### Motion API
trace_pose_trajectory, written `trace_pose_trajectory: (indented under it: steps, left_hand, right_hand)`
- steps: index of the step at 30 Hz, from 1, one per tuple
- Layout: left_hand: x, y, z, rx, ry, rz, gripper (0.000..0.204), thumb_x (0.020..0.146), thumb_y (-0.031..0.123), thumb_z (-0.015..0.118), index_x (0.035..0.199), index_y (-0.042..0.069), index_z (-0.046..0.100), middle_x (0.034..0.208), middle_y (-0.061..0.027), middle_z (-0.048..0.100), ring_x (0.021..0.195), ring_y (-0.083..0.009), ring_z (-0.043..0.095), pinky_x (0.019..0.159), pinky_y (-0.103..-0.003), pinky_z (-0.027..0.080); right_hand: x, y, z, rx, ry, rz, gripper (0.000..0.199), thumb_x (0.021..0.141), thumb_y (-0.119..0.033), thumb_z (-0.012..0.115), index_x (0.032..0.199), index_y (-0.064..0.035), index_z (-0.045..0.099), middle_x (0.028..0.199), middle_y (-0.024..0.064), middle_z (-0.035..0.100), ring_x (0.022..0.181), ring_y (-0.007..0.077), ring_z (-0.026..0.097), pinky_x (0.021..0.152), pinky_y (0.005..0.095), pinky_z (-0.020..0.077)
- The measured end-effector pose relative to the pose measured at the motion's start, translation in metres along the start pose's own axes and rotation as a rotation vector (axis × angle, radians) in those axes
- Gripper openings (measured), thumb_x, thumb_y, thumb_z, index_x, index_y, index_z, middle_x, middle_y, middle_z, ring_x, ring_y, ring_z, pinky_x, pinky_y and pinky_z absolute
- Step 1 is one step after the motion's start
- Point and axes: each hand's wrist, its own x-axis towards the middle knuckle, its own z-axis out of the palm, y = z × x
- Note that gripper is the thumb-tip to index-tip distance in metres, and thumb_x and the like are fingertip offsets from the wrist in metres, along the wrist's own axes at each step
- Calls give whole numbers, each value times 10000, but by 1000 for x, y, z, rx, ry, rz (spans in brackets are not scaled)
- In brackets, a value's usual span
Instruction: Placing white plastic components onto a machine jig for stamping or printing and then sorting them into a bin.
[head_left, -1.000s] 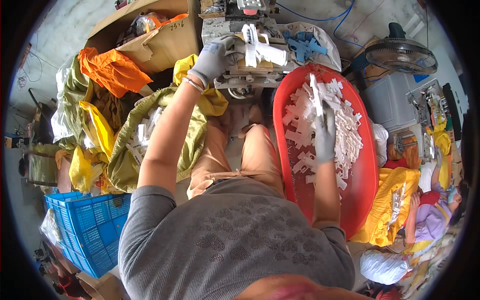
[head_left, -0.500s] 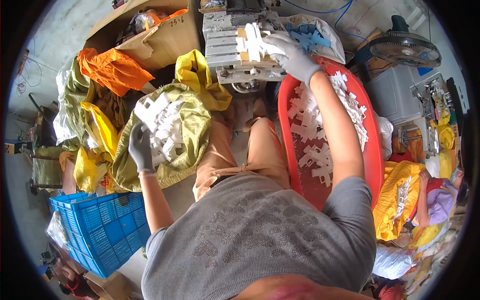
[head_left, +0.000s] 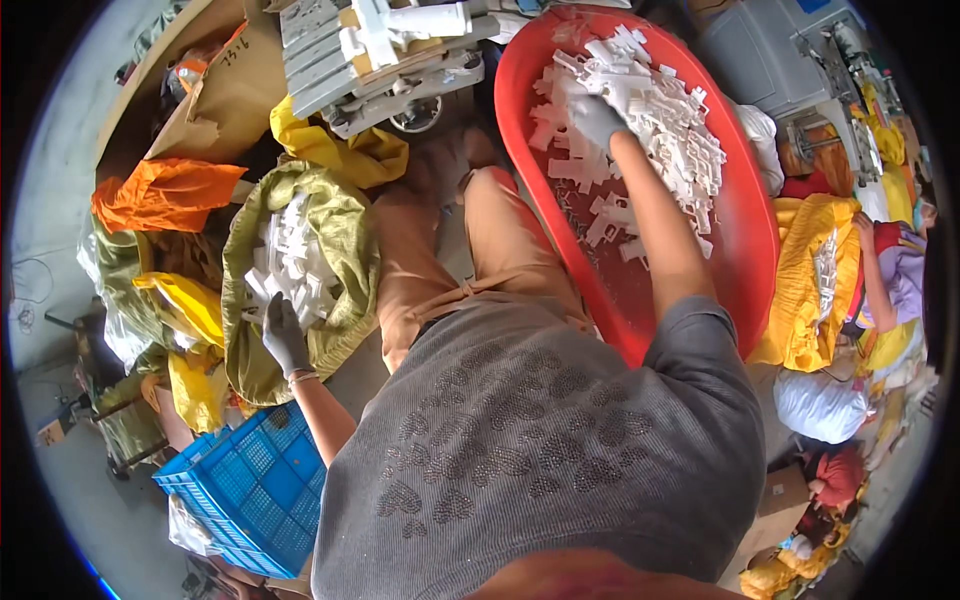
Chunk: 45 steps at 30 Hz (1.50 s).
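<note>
My left hand (head_left: 286, 338), in a grey glove, rests at the near edge of an olive woven sack (head_left: 345, 215). Its fingers are stretched out against the white plastic pieces (head_left: 300, 265) heaped inside. My gloved right hand (head_left: 598, 122) reaches into a large red tub (head_left: 735, 270), where white gun-shaped plastic parts (head_left: 675, 130) lie piled. Its fingertips sink among the parts, so their grip is hidden. At the upper middle, a white piece (head_left: 400, 25) lies on the wooden block of a grey metal machine (head_left: 320, 75).
On the left are a cardboard box (head_left: 200, 110), orange cloth (head_left: 165, 195), yellow sacking (head_left: 340, 145) and a blue plastic crate (head_left: 250, 490). To the right, another person's arm (head_left: 875, 275) is beside a yellow sack (head_left: 800, 280). A grey cabinet (head_left: 750, 55) stands behind the tub.
My right hand has left the white piece on the machine and come down into the red tub. The view has shifted, and my left hand remains at the sack.
</note>
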Motion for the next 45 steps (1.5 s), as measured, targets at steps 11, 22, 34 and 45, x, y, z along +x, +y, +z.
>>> trace_pose_trajectory:
  steps: [11, 22, 34, 45]
  left_hand:
    - [-17, 65, 25, 81, -318, 169, 205, 835, 106, 568, 991, 1, 651, 1011, -146, 657, 966, -289, 619, 872, -352, 465]
    - [-10, 82, 59, 63, -399, 227, 207, 849, 110, 550, 994, -1, 649, 1011, -152, 658, 947, -293, 626, 844, -349, 482]
    - [-32, 93, 52, 39, -367, 324, 194, 828, 141, 598, 983, 33, 643, 981, -159, 648, 919, -328, 615, 809, -374, 482]
    - [-30, 95, 54, 42, -337, 373, 188, 819, 148, 597, 965, 37, 636, 932, -155, 649, 874, -340, 609, 779, -391, 480]
  right_hand:
    - [-5, 19, 71, -329, 49, 207, 493, 766, -180, 608, 1245, -272, 539, 1482, 8, 226, 1136, 348, 500, 962, 408, 429]
    - [-72, 38, 90, -72, 289, -26, 199, 840, -154, 509, 1019, -90, 568, 1082, 84, 561, 998, 316, 558, 815, 428, 475]
    - [32, -1, 53, -726, 157, -56, 441, 882, -245, 463, 1323, -224, 464, 1341, 94, 452, 1205, 299, 463, 949, 419, 413]
    - [4, 2, 53, -947, 48, -307, 266, 859, -189, 464, 1080, -169, 611, 1085, 56, 610, 1028, 235, 576, 931, 383, 389]
